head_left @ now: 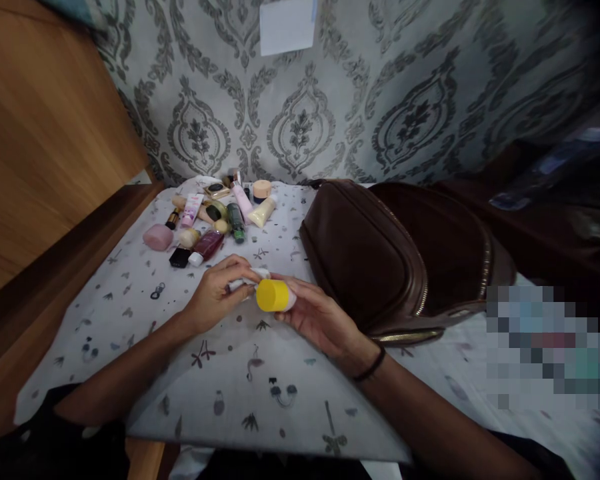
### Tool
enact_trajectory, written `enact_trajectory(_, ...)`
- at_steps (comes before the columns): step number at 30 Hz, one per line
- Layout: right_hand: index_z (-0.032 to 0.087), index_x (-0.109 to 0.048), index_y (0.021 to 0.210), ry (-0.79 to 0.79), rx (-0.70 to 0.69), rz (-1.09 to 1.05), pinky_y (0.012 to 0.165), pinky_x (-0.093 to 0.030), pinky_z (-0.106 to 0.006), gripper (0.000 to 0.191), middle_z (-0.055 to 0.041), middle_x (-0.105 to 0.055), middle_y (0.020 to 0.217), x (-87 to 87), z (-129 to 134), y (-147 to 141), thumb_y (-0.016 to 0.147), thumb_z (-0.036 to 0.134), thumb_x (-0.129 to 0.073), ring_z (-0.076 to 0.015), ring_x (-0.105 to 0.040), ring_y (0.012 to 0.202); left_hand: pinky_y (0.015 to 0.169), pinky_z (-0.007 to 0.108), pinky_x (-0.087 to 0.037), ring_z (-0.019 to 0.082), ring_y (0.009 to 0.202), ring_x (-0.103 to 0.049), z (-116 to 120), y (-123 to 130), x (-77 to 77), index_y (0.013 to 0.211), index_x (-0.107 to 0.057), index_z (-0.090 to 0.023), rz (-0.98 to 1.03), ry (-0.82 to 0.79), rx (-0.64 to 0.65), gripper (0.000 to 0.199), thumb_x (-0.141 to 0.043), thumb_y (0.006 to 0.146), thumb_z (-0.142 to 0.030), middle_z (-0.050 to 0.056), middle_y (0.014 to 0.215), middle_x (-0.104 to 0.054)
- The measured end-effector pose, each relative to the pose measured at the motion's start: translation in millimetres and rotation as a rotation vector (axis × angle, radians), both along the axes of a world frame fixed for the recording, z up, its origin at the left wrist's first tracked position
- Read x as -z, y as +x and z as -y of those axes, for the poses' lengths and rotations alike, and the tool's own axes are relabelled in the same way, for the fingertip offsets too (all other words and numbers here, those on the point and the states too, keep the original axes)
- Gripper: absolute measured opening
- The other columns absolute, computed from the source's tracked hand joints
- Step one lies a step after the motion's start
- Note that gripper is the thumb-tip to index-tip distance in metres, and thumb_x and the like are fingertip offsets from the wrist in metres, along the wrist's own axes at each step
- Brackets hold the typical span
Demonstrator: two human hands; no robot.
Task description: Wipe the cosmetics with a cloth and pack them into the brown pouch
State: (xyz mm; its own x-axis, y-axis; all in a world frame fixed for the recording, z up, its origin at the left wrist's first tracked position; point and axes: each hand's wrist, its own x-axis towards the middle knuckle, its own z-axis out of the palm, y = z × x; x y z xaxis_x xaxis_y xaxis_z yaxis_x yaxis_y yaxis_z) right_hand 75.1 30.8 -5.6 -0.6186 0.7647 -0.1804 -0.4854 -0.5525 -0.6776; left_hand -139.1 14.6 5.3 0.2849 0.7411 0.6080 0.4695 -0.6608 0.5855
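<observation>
My right hand (325, 320) is wrapped around a small white bottle with a yellow cap (272, 295), tilted so the cap points toward me and to the left. Right beside it, my left hand (219, 297) pinches a white tissue or cloth (245, 285) close to the bottle. Whether the tissue touches the bottle is hard to make out. Both hands are above a white printed cloth (210, 393). Beyond them lie a dark red bottle with a white cap (207, 247) and a black box (180, 257).
A brown leather backpack (360, 247) with an open zip lies to the right. Several cosmetics are grouped at the back left, among them a pink case (158, 237), a green bottle (236, 222) and a cream tube (263, 211). A patterned wall (300, 127) stands behind.
</observation>
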Motion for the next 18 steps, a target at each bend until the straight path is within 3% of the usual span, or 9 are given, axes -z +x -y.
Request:
enact_trajectory(10, 0.019, -0.079, 0.104, 0.120, 0.104, 0.028, 0.067, -0.055, -0.023, 0.034, -0.0073, -0.075, 0.100, 3.4, -1.3, -2.6, 0.075, 0.036, -0.082, -0.0139, -0.064, 0.081, 0.081, 0.029, -0.052, 0.017, 0.094, -0.064, 4.7, 3.9, -1.1, 0.097, -0.072, -0.022, -0.004, 0.096, -0.135, 0.013, -0.063, 0.090, -0.016, 0.004, 0.094, -0.066)
enact_trajectory(18, 0.021, -0.078, 0.103, 0.209, 0.178, 0.057, 0.072, -0.054, -0.028, 0.030, -0.0069, -0.074, 0.104, 5.3, 0.9, -4.8, 0.077, 0.038, -0.081, -0.0173, -0.065, 0.087, 0.081, 0.029, -0.053, 0.017, 0.096, -0.064, 6.4, 4.1, -1.8, 0.096, -0.071, -0.021, -0.085, 0.133, -0.101, 0.011, -0.060, 0.093, -0.019, 0.005, 0.097, -0.065)
